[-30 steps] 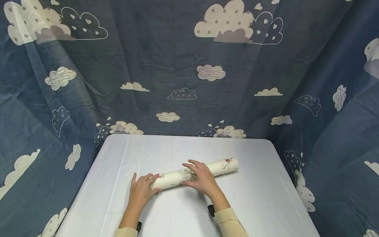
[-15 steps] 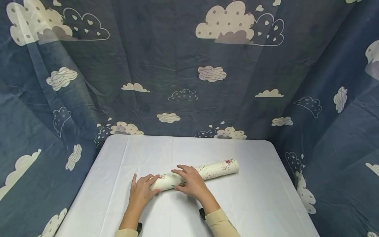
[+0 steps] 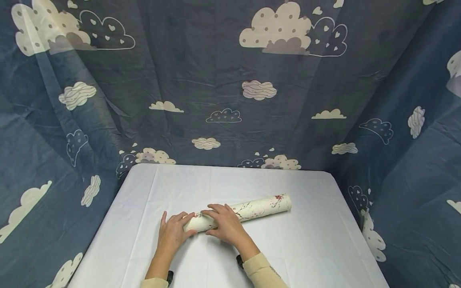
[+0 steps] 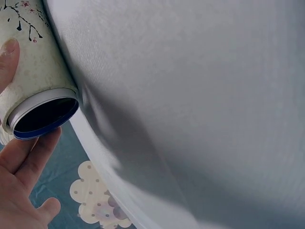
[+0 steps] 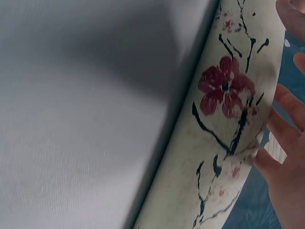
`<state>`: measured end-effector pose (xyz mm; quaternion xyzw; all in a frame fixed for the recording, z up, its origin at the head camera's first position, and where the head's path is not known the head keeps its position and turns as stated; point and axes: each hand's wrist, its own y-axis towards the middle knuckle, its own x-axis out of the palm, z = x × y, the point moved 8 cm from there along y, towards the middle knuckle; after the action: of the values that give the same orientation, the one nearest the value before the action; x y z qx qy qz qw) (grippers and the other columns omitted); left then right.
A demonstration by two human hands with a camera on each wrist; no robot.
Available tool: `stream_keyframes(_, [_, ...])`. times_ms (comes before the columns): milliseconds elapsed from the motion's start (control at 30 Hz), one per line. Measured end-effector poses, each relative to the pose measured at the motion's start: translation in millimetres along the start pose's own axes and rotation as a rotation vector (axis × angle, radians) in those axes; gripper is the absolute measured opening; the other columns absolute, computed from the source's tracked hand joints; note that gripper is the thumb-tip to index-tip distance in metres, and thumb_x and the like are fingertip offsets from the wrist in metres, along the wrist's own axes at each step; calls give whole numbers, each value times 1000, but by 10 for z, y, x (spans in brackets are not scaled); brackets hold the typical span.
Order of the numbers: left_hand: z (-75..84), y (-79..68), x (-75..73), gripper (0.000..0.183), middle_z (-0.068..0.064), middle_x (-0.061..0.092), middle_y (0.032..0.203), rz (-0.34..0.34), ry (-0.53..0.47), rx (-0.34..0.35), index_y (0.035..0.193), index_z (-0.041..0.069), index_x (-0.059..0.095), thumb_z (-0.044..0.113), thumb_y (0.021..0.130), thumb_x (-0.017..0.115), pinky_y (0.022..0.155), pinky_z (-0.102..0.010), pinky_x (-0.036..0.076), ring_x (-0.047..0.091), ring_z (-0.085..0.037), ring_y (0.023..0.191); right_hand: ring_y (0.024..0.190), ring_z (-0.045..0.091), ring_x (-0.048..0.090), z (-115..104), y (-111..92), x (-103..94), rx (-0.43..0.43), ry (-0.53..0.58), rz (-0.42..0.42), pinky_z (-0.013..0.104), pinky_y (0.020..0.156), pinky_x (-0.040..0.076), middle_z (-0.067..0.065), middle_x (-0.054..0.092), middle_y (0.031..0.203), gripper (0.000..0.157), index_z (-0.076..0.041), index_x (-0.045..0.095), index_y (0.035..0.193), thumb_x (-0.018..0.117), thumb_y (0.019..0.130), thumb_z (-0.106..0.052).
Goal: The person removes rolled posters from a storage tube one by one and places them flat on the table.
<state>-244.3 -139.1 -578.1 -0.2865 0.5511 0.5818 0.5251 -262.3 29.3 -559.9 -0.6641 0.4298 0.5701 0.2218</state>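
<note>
A dark blue curtain (image 3: 230,68) with printed clouds stands behind and beside the white-covered bench (image 3: 309,240). On the bench, near its middle, lies a pale flowered tube (image 3: 261,208), slanting so that its left end is nearer the person. The right hand (image 3: 227,228) reaches in diagonally, palm toward the tube, fingers arched over the top and thumb by the near side; they stand apart, touching lightly. The left hand (image 3: 174,231) comes straight forward and holds the left end between thumb and fingers, its little finger side spread outward. Pale sleeves (image 3: 264,272) stop short of black straps (image 3: 239,261) at the wrists. A red flower (image 5: 226,88) faces the right wrist camera.
</note>
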Motion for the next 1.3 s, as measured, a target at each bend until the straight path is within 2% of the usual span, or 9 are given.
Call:
stream_keyframes(233, [5,-1,-6,66,4,79,116,6,4,7,129,24,77,43,68,95,117,-71,38,75,-26,107,140,19,59,-69,29,11,-28,-37,28,54,119,46,0,64,148,65,-33,67,140,90,82,-47])
stream_keyframes(567, [1,-9,-20,67,4,79,115,24,1,12,127,23,78,44,66,95,117,-71,39,76,-26,106,136,19,62,-51,30,72,-9,-30,30,53,119,45,1,66,145,62,-30,69,138,90,82,-45])
stream_keyframes(967, [25,3,-24,66,4,79,116,18,2,15,128,23,78,44,67,95,117,-71,39,75,-26,106,135,17,62,-95,56,168,-1,-53,52,53,121,43,-3,68,142,60,-32,70,137,90,82,-48])
stream_keyframes(1100, [21,3,-28,66,4,79,116,22,6,17,128,23,78,44,68,95,117,-70,39,75,-26,105,132,16,63,-112,61,196,-4,-73,80,54,119,45,-5,69,139,61,-34,70,136,90,81,-48])
stream_keyframes(1300, [-7,1,-17,66,3,79,115,28,-3,5,128,24,78,42,67,96,117,-70,39,75,-26,106,124,15,66,-167,80,234,-27,-162,167,54,111,50,-8,71,130,60,-36,69,135,90,80,-48])
